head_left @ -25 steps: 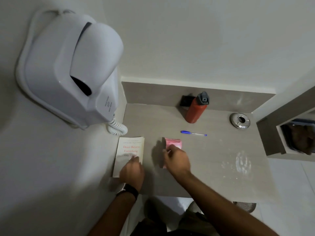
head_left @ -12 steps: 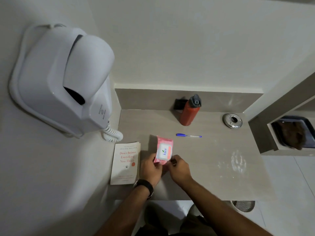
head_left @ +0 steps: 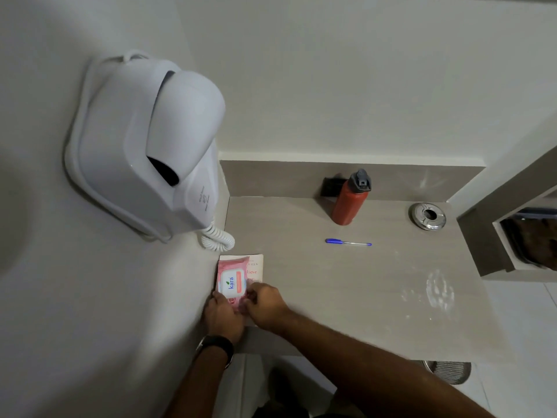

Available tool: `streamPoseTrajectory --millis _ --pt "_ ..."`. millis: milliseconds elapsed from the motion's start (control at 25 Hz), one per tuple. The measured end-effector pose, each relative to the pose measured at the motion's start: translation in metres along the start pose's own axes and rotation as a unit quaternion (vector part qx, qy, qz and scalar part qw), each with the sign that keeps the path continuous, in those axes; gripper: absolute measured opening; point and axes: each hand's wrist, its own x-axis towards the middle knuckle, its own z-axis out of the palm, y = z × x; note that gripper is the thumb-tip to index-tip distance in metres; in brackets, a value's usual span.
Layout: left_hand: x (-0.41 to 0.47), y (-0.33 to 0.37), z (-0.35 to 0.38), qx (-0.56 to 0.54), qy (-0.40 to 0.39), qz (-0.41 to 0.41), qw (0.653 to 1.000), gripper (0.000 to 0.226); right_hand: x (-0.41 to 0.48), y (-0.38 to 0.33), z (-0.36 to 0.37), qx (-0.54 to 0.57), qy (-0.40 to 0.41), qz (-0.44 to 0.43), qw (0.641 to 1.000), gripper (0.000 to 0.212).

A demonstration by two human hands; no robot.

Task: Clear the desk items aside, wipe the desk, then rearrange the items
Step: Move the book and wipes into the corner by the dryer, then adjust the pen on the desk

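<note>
A pink wipes pack (head_left: 231,280) lies on top of the white book (head_left: 255,271) at the left edge of the grey desk (head_left: 346,285). My left hand (head_left: 223,315) and my right hand (head_left: 265,306) both pinch the pack's near end. The book is mostly hidden under the pack and my hands. A blue pen (head_left: 348,242) lies in the middle of the desk. A red bottle (head_left: 349,200) with a grey cap stands at the back.
A white wall-mounted hair dryer (head_left: 147,146) with a coiled cord (head_left: 217,239) hangs on the left wall. A metal ring (head_left: 427,216) sits at the back right. A recessed shelf (head_left: 527,236) lies right. A wet smear (head_left: 438,292) marks the desk.
Both hands have carried the wipes pack left from the desk's middle onto the book. One second ago my left hand rested on the book.
</note>
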Motion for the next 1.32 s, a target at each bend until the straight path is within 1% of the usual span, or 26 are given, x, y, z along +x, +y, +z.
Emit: streamPoseTrajectory --millis 80,160,240,280,320,400,440,480,560,600,640,720,760,840,920,1000,1160,1200,1240,1320 --pt "-0.002 -0.005 0.003 0.017 -0.012 0.008 1.0 0.076 -0.005 0.002 0.001 0.009 -0.002 0.004 1.0 0.023" --pt "-0.007 -0.007 0.003 0.042 0.015 0.028 0.999 0.075 -0.01 0.009 -0.015 0.035 0.025 0.009 0.999 0.019" --pt "-0.014 -0.004 -0.001 0.083 0.066 0.058 0.993 0.074 -0.012 0.025 -0.047 0.024 0.087 0.014 0.996 0.014" --pt "-0.019 0.001 -0.004 0.096 0.091 0.084 0.988 0.072 -0.012 0.037 -0.07 0.004 0.124 0.027 0.992 0.016" --pt "-0.023 0.008 -0.006 0.102 0.115 0.116 0.981 0.071 -0.011 0.049 -0.096 -0.016 0.162 0.045 0.986 0.02" --pt "-0.027 0.027 -0.006 0.117 0.159 0.201 0.959 0.066 -0.01 0.073 -0.148 -0.064 0.221 0.094 0.969 0.036" --pt "-0.027 0.038 -0.004 0.131 0.174 0.249 0.944 0.062 -0.009 0.084 -0.171 -0.09 0.236 0.12 0.96 0.044" --pt "-0.025 0.05 -0.002 0.147 0.171 0.297 0.928 0.059 -0.008 0.094 -0.19 -0.113 0.244 0.138 0.953 0.051" --pt "-0.014 0.075 0.003 0.174 0.092 0.357 0.913 0.056 -0.004 0.11 -0.217 -0.15 0.232 0.155 0.949 0.053" --pt "-0.005 0.088 0.009 0.192 0.043 0.372 0.907 0.058 0.0 0.118 -0.226 -0.178 0.211 0.158 0.948 0.051" --pt "0.004 0.099 0.016 0.214 0.017 0.38 0.9 0.061 0.003 0.125 -0.232 -0.215 0.185 0.157 0.946 0.048" --pt "0.019 0.118 0.032 0.254 -0.005 0.384 0.888 0.063 0.009 0.134 -0.239 -0.283 0.137 0.151 0.937 0.042" --pt "0.023 0.125 0.04 0.261 -0.018 0.38 0.887 0.064 0.011 0.136 -0.239 -0.307 0.124 0.148 0.932 0.042" --pt "0.028 0.132 0.052 0.267 -0.043 0.371 0.889 0.064 0.011 0.137 -0.232 -0.365 0.102 0.131 0.916 0.044" --pt "0.029 0.134 0.06 0.272 -0.053 0.358 0.891 0.066 0.012 0.129 -0.216 -0.408 0.086 0.099 0.904 0.046" --pt "0.024 0.132 0.062 0.266 -0.042 0.341 0.901 0.069 0.017 0.111 -0.194 -0.407 0.074 0.049 0.909 0.044" --pt "-0.004 0.097 0.063 0.264 0.046 0.313 0.911 0.066 0.041 0.055 -0.141 -0.343 0.05 -0.044 0.937 0.041" --pt "-0.012 0.085 0.064 0.268 0.045 0.304 0.913 0.066 0.05 0.04 -0.131 -0.332 0.043 -0.054 0.941 0.04" --pt "-0.019 0.074 0.065 0.273 0.029 0.294 0.916 0.068 0.058 0.027 -0.122 -0.326 0.032 -0.06 0.943 0.041" --pt "-0.027 0.059 0.062 0.283 -0.002 0.286 0.916 0.072 0.071 0.009 -0.105 -0.324 0.009 -0.069 0.943 0.048"
